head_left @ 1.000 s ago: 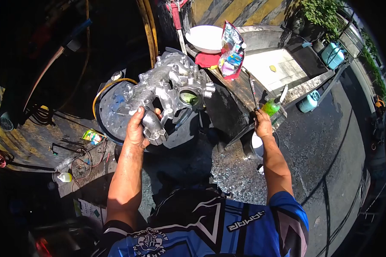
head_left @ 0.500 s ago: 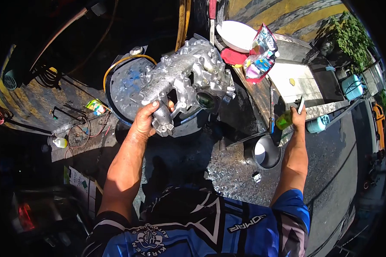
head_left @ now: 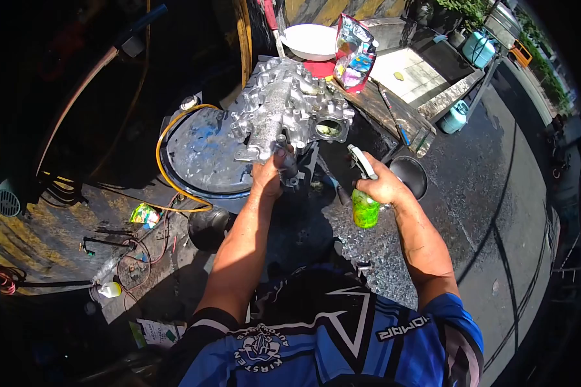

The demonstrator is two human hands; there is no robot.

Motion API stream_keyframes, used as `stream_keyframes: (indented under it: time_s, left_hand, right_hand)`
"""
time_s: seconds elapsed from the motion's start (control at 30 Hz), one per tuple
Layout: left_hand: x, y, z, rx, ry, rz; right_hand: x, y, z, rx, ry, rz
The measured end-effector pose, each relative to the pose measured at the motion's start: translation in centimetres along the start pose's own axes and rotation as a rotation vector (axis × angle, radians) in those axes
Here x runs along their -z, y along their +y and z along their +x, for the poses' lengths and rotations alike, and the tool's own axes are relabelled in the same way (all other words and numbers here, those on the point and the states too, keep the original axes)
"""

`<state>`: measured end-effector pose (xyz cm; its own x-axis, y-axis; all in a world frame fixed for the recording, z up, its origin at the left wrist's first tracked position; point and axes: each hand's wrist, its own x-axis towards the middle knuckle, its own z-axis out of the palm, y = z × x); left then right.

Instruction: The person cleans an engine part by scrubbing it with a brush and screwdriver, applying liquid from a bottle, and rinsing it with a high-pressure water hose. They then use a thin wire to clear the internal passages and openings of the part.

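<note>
A silvery cast metal part (head_left: pixel 274 113) with several tubes and a round flanged opening is tilted above a drum lid (head_left: pixel 203 151). My left hand (head_left: pixel 268 177) is closed around one of its lower tubes. To the right, my right hand (head_left: pixel 382 184) grips the neck of a spray bottle (head_left: pixel 365 209) holding bright green liquid, with its white trigger head pointing up and left towards the part. The bottle is upright and apart from the metal part.
Behind are a white basin (head_left: pixel 310 40), a colourful foil pouch (head_left: pixel 356 55) and a wooden plank (head_left: pixel 374 109). A black bucket (head_left: pixel 409 175) stands right of my right hand. Hoses and a small bottle (head_left: pixel 110 289) lie at the left.
My right hand has brought the spray bottle from the far right in beside the metal part. The part has turned and its flanged opening shows more. The camera view has shifted.
</note>
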<state>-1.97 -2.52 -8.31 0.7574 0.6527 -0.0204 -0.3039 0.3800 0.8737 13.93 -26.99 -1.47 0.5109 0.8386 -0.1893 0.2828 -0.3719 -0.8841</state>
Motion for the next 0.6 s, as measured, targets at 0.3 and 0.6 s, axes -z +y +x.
stream_keyframes:
  time_s: [0.3, 0.6]
  left_hand:
    - [-0.3, -0.1, 0.9, -0.038, -0.065, 0.158]
    - [-0.8, 0.3, 0.7, -0.241, -0.138, 0.127]
  right_hand:
    - [-6.5, -3.9, 2.5, -0.219, 0.292, 0.296]
    - [-5.7, -4.7, 3.8, -0.350, 0.284, 0.108]
